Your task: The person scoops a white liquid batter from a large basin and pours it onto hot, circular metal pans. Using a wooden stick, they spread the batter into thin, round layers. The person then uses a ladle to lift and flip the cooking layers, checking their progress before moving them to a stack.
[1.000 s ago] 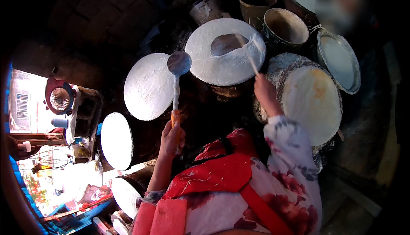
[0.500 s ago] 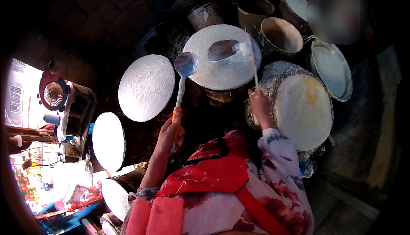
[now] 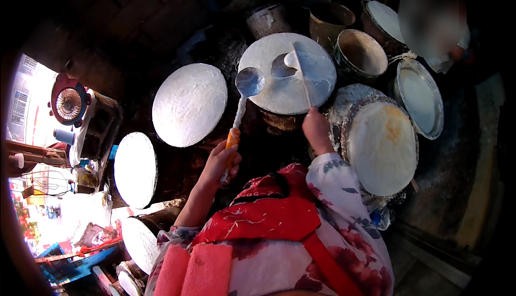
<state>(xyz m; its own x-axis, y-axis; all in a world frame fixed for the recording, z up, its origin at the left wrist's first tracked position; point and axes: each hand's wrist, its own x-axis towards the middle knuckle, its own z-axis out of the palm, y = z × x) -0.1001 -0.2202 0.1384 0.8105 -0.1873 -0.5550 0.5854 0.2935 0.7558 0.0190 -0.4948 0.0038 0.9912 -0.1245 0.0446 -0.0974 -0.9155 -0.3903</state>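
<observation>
My left hand point(image 3: 219, 161) is closed around the orange-wrapped handle of a metal ladle point(image 3: 250, 83), its bowl held over the left edge of a large round white-coated disc point(image 3: 271, 101). My right hand point(image 3: 318, 131) grips a thin pale stick point(image 3: 304, 83) that reaches across this disc. A small white rounded piece point(image 3: 291, 60) shows by the stick's far part; whether it is joined to the stick I cannot tell. Right of the disc's middle lies a wet, greyish film, and left of the stick a dark bare-looking patch point(image 3: 280, 67).
More round white discs stand about: one left of the ladle point(image 3: 189, 105), another lower left point(image 3: 135, 170), and a yellow-stained one point(image 3: 380, 148) at right. Beyond are a bucket point(image 3: 361, 53) and a basin of white liquid point(image 3: 420, 100). A fan point(image 3: 69, 104) stands far left; a blurred person is upper right.
My right hand has moved a little left and the stick now lies farther left across the disc. The dark patch looks smaller, and wet film covers more of the right side. The ladle stays near the disc's left edge.
</observation>
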